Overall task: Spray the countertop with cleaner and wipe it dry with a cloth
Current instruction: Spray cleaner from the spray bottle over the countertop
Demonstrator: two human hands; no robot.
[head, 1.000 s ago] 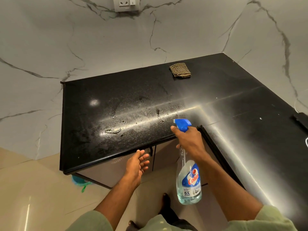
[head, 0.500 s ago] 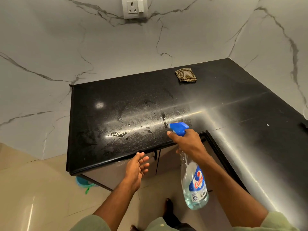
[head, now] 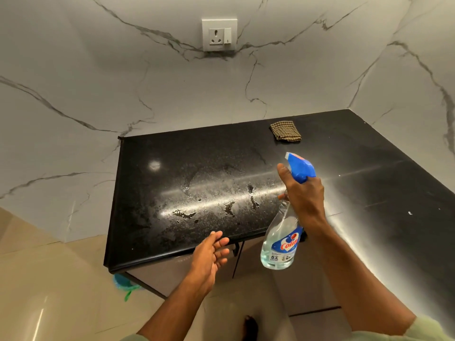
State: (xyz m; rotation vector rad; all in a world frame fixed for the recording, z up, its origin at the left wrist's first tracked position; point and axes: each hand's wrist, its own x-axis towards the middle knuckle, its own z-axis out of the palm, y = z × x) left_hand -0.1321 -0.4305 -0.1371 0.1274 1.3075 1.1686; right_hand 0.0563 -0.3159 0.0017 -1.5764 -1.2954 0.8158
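The neck of the spray bottle [head: 283,239] is gripped by the curled fingers of the right hand [head: 304,193], and the index finger [head: 283,169] is stretched up along the front of the blue trigger head [head: 300,168]. The bottle is held above the near edge of the surface [head: 152,232], its clear body hanging down below the hand and tilted slightly, with a blue and red label turned toward the camera. A little clear liquid is seen in its lower part.

The fingers of the left hand [head: 209,254] are kept loosely spread and slightly bent, palm turned to the right, and nothing is held in them. The hand is placed just at the front edge of the black surface (whether the fingertips touch the edge cannot be told).

The black surface is covered across its left and middle part with fine droplets and a few small pools of liquid, which are lit by a bright streak of reflected light. A folded checked cloth [head: 286,130] is laid at the back of the surface, near the wall and well apart from both hands.

Behind the surface, a white marble-patterned wall [head: 98,82] is seen, with a white socket and switch plate [head: 219,34] mounted on it. Grey cabinet fronts [head: 258,279] are seen under the surface, and a blue and green object [head: 124,286] is partly hidden on the beige floor [head: 49,291] below the left corner.
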